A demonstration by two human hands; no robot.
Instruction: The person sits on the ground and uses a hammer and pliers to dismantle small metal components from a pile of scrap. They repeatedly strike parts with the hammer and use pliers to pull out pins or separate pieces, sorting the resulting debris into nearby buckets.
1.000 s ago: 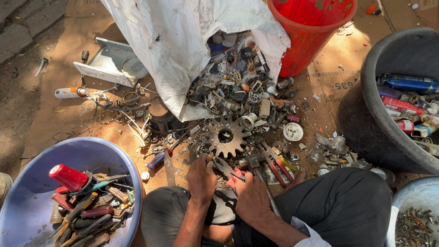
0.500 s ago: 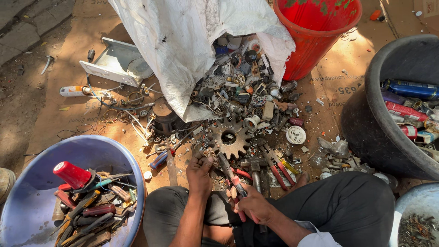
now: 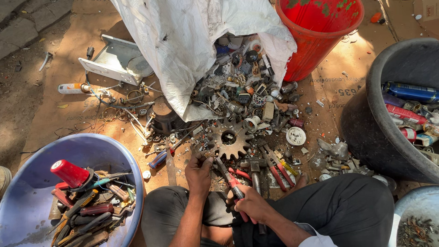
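down at the bottom of the view we've got our knees in dark trousers, and both hands working just in front of them. our right hand (image 3: 251, 206) is wrapped tight around the red handles of a pair of pliers (image 3: 231, 178), whose nose points up and left toward our other hand. our left hand (image 3: 199, 171) is pinched closed on a small metal bit (image 3: 209, 155) right where the plier tips end; it's too tiny for us to say what it is.

just beside our hands on the right lie a hammer (image 3: 252, 168) and a second pair of red-handled pliers (image 3: 274, 168) on the cardboard. to the left sits a big blue basin (image 3: 27, 201) with old hand tools in it, plus a red cap-shaped thing (image 3: 69, 173) on top. in the bottom right corner, a pale bowl (image 3: 418, 206) holds small rusty bits.

right above our hands is a rusty toothed gear (image 3: 228, 137), lying flat at the edge of the scrap pile (image 3: 247, 98). that pile of metal odds and ends spills out of a white sack (image 3: 192, 50) that stretches up to the top of the view. a small white round dial-like piece (image 3: 296, 136) lies to the right of the gear.

farther off, a red bucket (image 3: 315, 41) stands next to the sack, a dark tub (image 3: 366, 128) on the right holds spray cans, and a flat white metal piece (image 3: 109, 61) and a small white can (image 3: 71, 88) lie to the left.
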